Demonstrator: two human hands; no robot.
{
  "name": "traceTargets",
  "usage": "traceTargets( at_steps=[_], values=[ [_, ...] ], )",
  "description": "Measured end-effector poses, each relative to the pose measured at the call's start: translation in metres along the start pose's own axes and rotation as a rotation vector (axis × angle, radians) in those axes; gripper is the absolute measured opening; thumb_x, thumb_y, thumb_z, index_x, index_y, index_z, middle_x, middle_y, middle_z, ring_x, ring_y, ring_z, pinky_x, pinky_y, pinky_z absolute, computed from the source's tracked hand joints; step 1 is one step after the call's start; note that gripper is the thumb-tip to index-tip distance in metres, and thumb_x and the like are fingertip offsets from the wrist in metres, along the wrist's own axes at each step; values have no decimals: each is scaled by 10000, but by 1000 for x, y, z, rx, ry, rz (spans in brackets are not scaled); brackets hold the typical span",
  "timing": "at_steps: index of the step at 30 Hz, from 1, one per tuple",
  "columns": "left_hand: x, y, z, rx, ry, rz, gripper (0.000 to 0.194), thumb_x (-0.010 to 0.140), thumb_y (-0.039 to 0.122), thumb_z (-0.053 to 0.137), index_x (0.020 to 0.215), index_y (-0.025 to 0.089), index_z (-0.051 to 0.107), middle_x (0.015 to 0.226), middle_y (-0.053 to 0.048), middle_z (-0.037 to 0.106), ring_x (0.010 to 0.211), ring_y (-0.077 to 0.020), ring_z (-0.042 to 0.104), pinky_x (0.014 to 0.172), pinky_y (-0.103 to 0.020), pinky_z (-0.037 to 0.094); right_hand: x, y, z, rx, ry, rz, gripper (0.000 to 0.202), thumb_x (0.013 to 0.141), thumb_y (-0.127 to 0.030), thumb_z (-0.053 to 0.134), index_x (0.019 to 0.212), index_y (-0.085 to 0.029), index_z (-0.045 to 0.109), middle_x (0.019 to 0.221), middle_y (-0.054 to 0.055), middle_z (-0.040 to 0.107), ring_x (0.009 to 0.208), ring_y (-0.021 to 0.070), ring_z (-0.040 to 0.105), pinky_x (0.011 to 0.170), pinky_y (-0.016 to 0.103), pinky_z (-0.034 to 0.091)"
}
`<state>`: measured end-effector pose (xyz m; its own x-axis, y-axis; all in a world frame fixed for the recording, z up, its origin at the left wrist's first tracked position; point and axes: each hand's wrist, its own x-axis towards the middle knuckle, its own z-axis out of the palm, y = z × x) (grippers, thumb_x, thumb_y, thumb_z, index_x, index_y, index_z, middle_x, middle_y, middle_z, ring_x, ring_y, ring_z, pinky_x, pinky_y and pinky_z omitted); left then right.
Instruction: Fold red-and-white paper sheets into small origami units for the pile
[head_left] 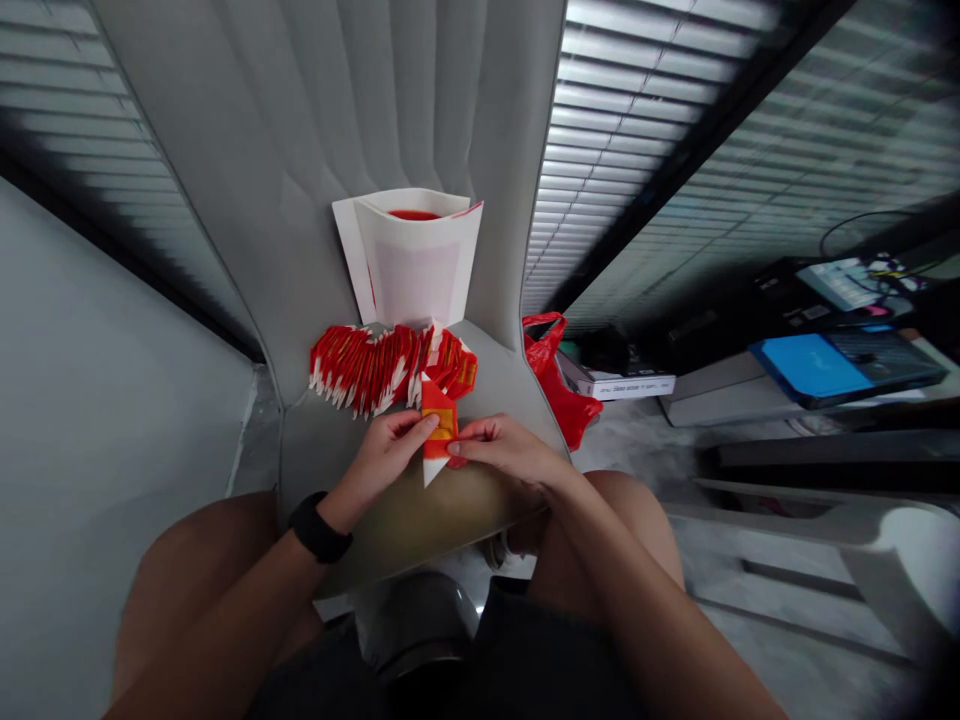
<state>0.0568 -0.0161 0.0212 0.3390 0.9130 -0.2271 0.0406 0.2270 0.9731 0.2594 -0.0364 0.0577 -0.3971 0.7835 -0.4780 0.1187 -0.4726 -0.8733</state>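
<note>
Between my two hands is a folded red paper piece with a gold patch and pointed white ends. My left hand pinches its left edge, thumb lying over the gold patch. With thumb and fingers closed, my right hand grips its lower right edge. Just beyond, a curved row of folded red-and-white paper pieces lies packed together on the grey chair seat. Behind that row, a white paper packet with red showing inside its top leans against the chair back.
Right of the chair, a red plastic bag lies on the floor beside a flat white box. Farther right are a blue-and-black item, cables and a white chair frame. A wall stands close on the left.
</note>
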Motion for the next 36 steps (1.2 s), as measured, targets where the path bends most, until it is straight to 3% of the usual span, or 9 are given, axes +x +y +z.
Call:
traceTargets(
  at_steps=[4, 8, 11, 13, 17, 20, 26, 36],
  values=[
    [-2, 1, -2, 82, -59, 21, 323, 870, 496, 668, 823, 183, 736, 790, -11, 701, 700, -132, 575, 644, -252, 433, 1, 0, 1, 16, 85, -35, 381, 801, -554, 742, 889, -183, 744, 746, -18, 663, 631, 99, 501, 601, 244, 373],
    [-3, 1, -1, 85, -118, -9, 338, 889, 497, 644, 824, 176, 726, 778, -18, 699, 695, -134, 582, 635, -251, 431, 5, 2, -3, 33, 210, -112, 364, 788, -536, 753, 812, -174, 717, 771, 3, 680, 699, 114, 553, 696, 257, 431],
    [-1, 1, 3, 67, -120, -6, 299, 887, 472, 656, 859, 183, 727, 815, -25, 711, 722, -138, 602, 647, -252, 451, 6, 4, -6, 20, 198, -127, 354, 793, -530, 746, 807, -178, 709, 786, 14, 686, 731, 128, 579, 736, 274, 452],
    [1, 0, 5, -3, -45, -1, 285, 871, 467, 679, 943, 196, 730, 883, -33, 729, 775, -145, 627, 686, -258, 479, 7, 4, -6, -15, 187, -139, 357, 801, -535, 739, 822, -180, 707, 784, 7, 676, 719, 125, 566, 721, 272, 447],
    [1, 0, 6, -115, 83, -59, 328, 828, 501, 717, 958, 200, 732, 888, -38, 740, 770, -158, 652, 698, -280, 515, 6, 5, -5, -121, 28, -125, 395, 831, -573, 698, 806, -178, 697, 714, -21, 619, 649, 107, 492, 634, 252, 397],
    [-3, 2, 5, -102, 75, -70, 327, 830, 511, 712, 924, 200, 751, 880, -41, 750, 786, -172, 666, 723, -300, 529, 3, 3, -9, -185, -51, -139, 399, 853, -578, 674, 818, -181, 703, 714, -26, 607, 643, 105, 470, 614, 248, 374],
    [-7, 9, 6, -79, -18, -29, 307, 878, 465, 670, 1057, 236, 768, 1099, -60, 767, 992, -202, 689, 897, -352, 524, -12, -3, -24, -244, -58, -122, 381, 861, -560, 678, 892, -185, 737, 781, -7, 658, 693, 119, 518, 660, 257, 415],
    [-4, 6, 8, -25, 49, -3, 310, 880, 459, 653, 1029, 215, 774, 1084, -72, 773, 1031, -221, 698, 917, -359, 532, -8, 4, -23, -303, -34, -144, 396, 863, -569, 663, 896, -183, 743, 769, -5, 656, 691, 126, 518, 645, 263, 419]
  ],
)
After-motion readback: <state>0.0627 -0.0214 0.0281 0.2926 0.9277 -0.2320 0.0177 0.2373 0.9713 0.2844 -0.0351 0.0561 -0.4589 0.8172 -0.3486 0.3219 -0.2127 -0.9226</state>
